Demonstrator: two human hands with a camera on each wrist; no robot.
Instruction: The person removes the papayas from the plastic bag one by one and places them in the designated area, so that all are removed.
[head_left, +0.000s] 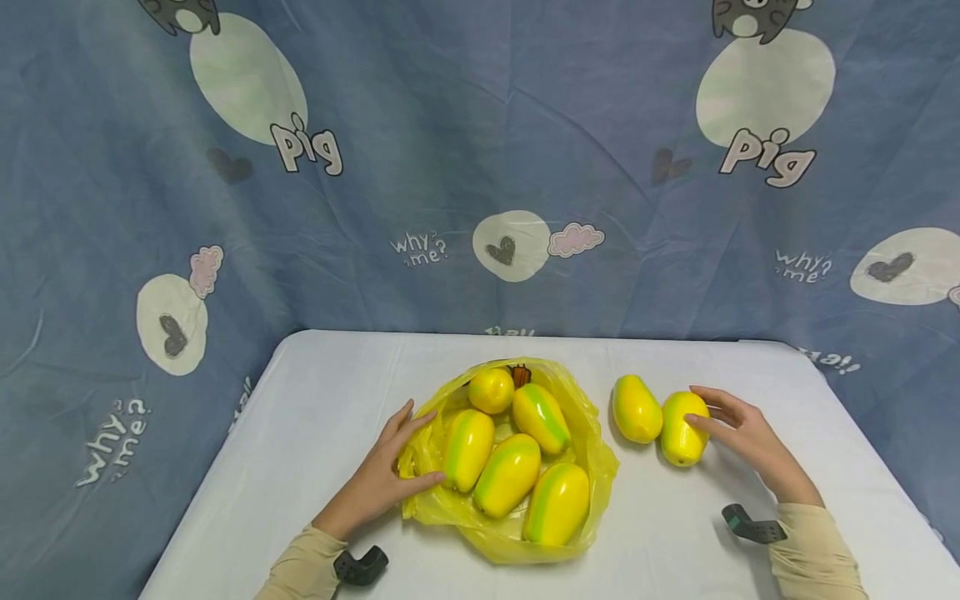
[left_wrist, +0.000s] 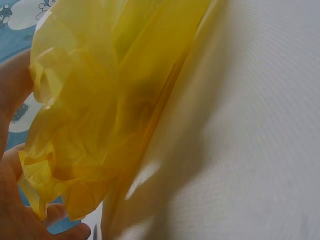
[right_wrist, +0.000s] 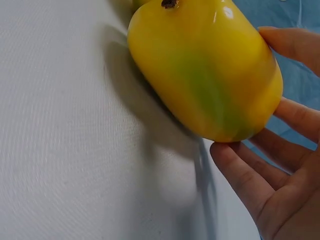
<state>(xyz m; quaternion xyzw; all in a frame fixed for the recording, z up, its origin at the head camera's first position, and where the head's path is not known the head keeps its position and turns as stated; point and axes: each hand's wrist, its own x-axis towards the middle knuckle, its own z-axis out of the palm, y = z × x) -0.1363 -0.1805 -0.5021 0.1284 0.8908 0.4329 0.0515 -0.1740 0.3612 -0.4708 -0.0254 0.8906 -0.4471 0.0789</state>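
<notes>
A yellow plastic bag (head_left: 600,479) lies opened out on the table, with several glossy yellow papayas with green streaks inside, one of them (head_left: 507,475) near the middle. My left hand (head_left: 386,475) rests at the bag's left rim, fingers spread; in the left wrist view the crumpled plastic (left_wrist: 75,125) lies against them. To the right of the bag, my right hand (head_left: 738,433) holds a papaya (head_left: 681,442), thumb and fingers around its right side. In the right wrist view that papaya (right_wrist: 210,75) shows its dark stem end. Another papaya (head_left: 636,410) lies just left of it.
The white table (head_left: 337,375) carries all of this. A blue patterned cloth (head_left: 450,167) hangs behind and at the sides. Dark wrist devices, one at the left sleeve (head_left: 362,567) and one at the right (head_left: 752,527), stick out over the table.
</notes>
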